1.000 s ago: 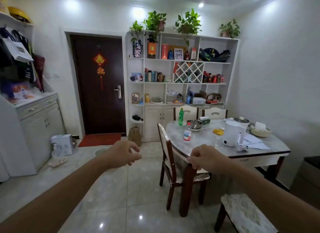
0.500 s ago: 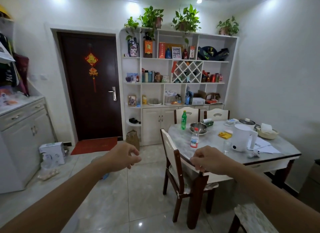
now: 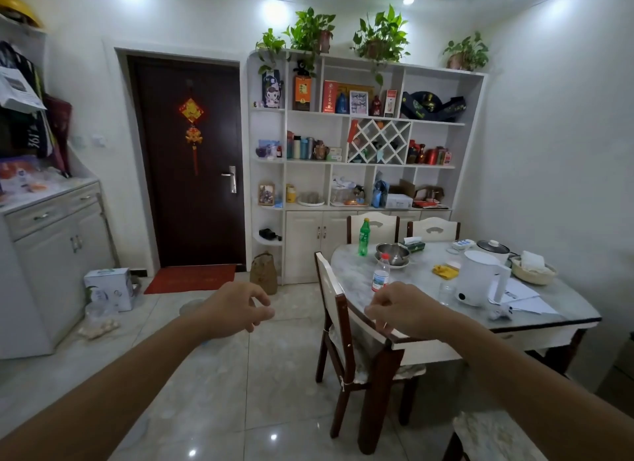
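Note:
Both my arms stretch out in front of me at chest height. My left hand (image 3: 236,309) hangs over the tiled floor with its fingers loosely curled and nothing in them. My right hand (image 3: 401,309) hovers over the near left corner of the marble dining table (image 3: 353,272), fingers loosely curled and holding nothing. Just beyond my right hand stands a small clear bottle with a red cap (image 3: 380,273). A white electric kettle (image 3: 478,277) stands further right on the table.
A wooden chair (image 3: 338,323) is tucked in at the table's left side. The table also carries a green bottle (image 3: 364,237), a steel bowl (image 3: 392,254), a basket (image 3: 533,272) and papers (image 3: 518,297). A dark door (image 3: 192,162) and white shelving (image 3: 363,141) stand ahead.
The view has shifted slightly, bringing the table and shelving closer. Both hands stay outstretched with loosely curled fingers, holding nothing.

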A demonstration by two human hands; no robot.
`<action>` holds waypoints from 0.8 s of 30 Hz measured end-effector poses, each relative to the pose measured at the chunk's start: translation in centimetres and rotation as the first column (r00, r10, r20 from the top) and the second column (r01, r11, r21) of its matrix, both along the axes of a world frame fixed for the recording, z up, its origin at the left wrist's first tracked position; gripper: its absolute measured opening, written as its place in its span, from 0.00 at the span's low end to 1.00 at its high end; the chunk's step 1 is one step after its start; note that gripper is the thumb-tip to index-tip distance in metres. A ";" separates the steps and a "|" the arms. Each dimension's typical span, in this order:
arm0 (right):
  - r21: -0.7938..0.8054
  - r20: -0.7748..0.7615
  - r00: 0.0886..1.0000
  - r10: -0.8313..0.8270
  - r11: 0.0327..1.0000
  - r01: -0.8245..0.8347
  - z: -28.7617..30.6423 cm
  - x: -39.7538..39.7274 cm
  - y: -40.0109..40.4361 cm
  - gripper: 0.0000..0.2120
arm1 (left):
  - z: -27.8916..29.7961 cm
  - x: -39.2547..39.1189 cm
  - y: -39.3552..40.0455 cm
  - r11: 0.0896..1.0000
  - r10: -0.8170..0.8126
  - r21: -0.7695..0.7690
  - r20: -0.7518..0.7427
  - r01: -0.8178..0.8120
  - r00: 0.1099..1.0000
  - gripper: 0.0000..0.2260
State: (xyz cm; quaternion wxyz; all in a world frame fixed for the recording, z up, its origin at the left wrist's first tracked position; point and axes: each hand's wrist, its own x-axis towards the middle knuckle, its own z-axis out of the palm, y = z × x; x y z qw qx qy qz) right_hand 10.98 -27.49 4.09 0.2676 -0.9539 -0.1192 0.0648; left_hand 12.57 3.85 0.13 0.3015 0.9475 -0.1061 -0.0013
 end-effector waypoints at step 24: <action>-0.012 -0.010 1.000 -0.027 1.000 0.027 -2.6 11.6 -2.6 0.12 | -0.6 11.1 -3.8 0.999 -0.048 0.025 -0.039 0.049 0.998 0.13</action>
